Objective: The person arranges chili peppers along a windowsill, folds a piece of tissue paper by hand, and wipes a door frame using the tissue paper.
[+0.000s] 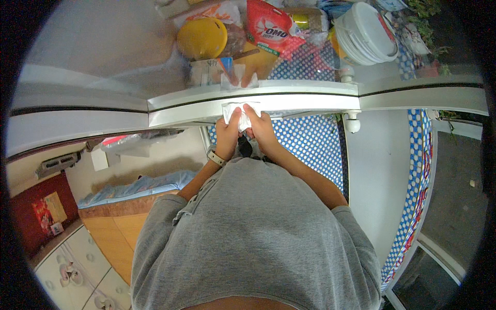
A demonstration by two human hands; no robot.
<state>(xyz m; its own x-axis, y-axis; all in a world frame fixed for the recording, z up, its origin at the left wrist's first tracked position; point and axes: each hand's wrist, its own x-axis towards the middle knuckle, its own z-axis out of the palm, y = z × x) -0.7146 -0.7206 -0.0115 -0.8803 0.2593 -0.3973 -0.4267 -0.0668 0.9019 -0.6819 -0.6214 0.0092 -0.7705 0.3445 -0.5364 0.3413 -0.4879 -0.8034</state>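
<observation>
A folded white tissue or thin cloth [243,116] is pinched between my two hands, in front of a white window or door frame [302,97]. My left hand [227,131] grips its left side, thumb on top, with a light-coloured wristband [216,158] on the wrist. On the other side my right hand [262,130] holds it the same way, thumb pointing up. The fingers beneath are mostly hidden. Just beyond the frame, a shiny glass pane [162,83] shows a faint reflection of both hands and the tissue.
Behind or reflected in the glass appear a yellow-lidded jar [202,38], a red OMO detergent bag [271,29] and a white bucket [366,35]. A white knob-like fitting [352,122] juts from the frame at right. At left stand a bed [116,221] and a white cabinet [77,271].
</observation>
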